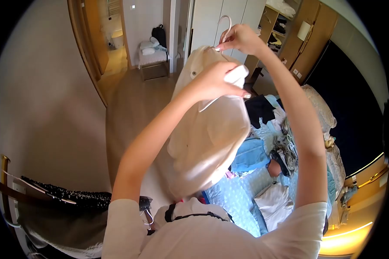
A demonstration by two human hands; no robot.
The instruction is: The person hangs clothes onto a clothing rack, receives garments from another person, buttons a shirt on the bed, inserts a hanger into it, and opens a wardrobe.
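Observation:
A cream-white shirt-like garment (207, 125) hangs in the air in front of me, with a dark button near its top. A white hanger (226, 19) shows its curved hook above the garment; the rest of it is hidden by cloth. My right hand (244, 39) is closed at the base of the hook, its fingertips pinching there at the garment's top edge. Lower down, my left hand (218, 81) is closed on a fold of the same cloth, thumb and fingers wrapped around it. The garment's lower part is slightly blurred.
On the right, a bed (229, 194) carries piled clothes, including a folded blue denim item (250, 155) and a white garment (274, 203). A rail with dark clothes (69, 194) stands at lower left. Behind are a stool (153, 56), a backpack (159, 35) and an open wardrobe (270, 30).

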